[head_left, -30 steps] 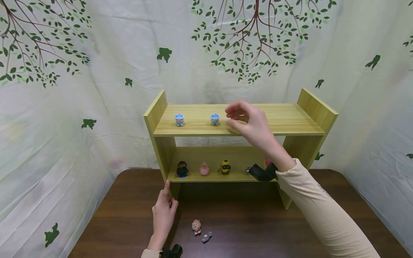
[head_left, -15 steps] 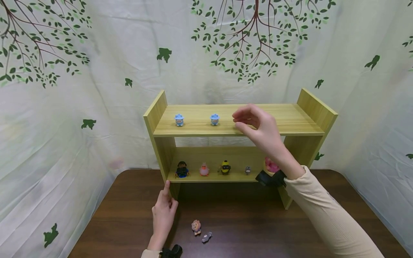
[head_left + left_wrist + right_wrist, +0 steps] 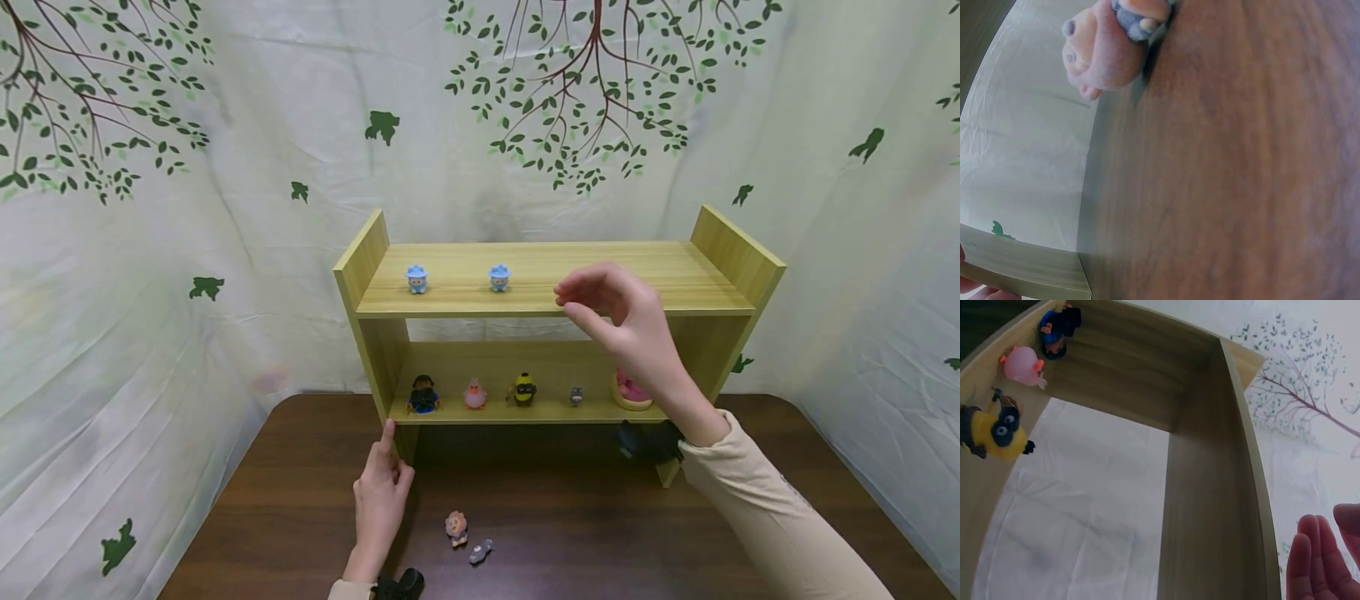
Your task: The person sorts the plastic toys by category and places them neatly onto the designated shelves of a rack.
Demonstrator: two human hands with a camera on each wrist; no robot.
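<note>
My right hand (image 3: 626,321), holding nothing, hovers in front of the top board's front edge, fingers bent and apart from the thumb. To its left, two small blue-hatted figurines (image 3: 499,278) stand on the top board of the wooden shelf (image 3: 675,275). In the right wrist view, the right fingers (image 3: 1319,556) are beside the shelf's edge. My left hand (image 3: 378,504) touches the lower left side of the shelf with its index finger extended. A pinkish figurine (image 3: 457,528) and a small grey figurine (image 3: 481,551) lie on the table near that hand.
The lower board holds a dark-clothed figurine (image 3: 423,394), a pink bird-like figurine (image 3: 475,393), a yellow goggled figurine (image 3: 524,389), a tiny grey figurine (image 3: 576,396) and a pink item in a yellow round base (image 3: 632,392), partly behind the right arm. A leaf-patterned curtain (image 3: 262,250) surrounds the brown table (image 3: 300,467).
My right hand has drawn back to the right and downward from beside the second blue-hatted figurine, its fingers spreading. The pink item on the lower board has come into view. The left hand stays still.
</note>
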